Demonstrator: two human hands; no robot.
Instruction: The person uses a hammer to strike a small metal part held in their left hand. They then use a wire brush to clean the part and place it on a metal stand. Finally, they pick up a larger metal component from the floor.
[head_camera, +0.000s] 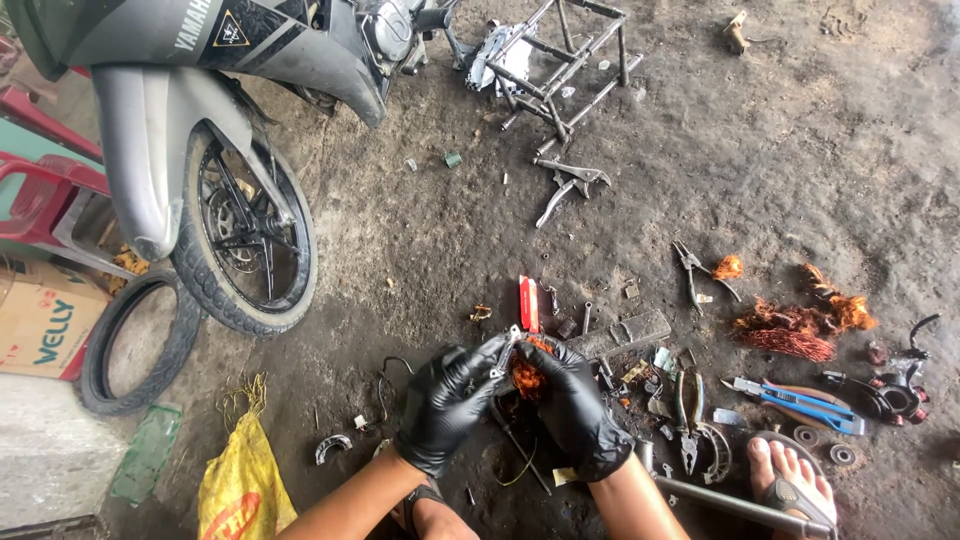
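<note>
Both my hands wear black gloves and meet low in the middle of the head view. My left hand (445, 403) grips a small metal plier-like tool (503, 347) whose tip points at a part wound with copper wire (527, 375). My right hand (575, 408) is closed around that wound part from the right. The part is mostly hidden by my fingers. Beside the hands on the dirt floor lie a red-handled cutter (528, 303) and a flat grey metal file (622, 334).
A grey motorcycle's front wheel (245, 240) stands upper left beside a loose tyre (135, 340). Heaps of stripped copper wire (795, 325), blue-handled pliers (795, 398), locking pliers (568, 185), a metal frame stand (565, 60), a yellow bag (240, 485) and my sandalled foot (790, 480) surround me.
</note>
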